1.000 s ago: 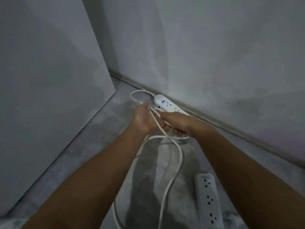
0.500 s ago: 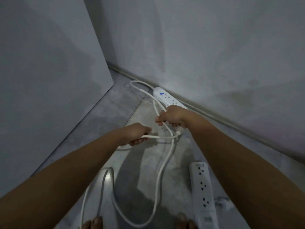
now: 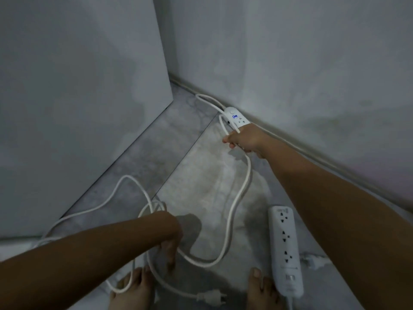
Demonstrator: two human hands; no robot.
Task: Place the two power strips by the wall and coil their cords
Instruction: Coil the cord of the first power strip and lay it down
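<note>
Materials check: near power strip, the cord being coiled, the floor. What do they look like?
Near power strip: likely hard moulded plastic, white, smooth casing with recessed sockets.
Cord: looks like a white rubbery or PVC jacket; it bends in soft loops without kinking.
Floor: probably polished stone or marble-look tile, grey with veining, a straight seam and a faint sheen. Dim light leaves this open.

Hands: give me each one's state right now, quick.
Left hand: closed on the cord, low near the feet.
Right hand: closed on cord loops beside the far strip at the wall.
</note>
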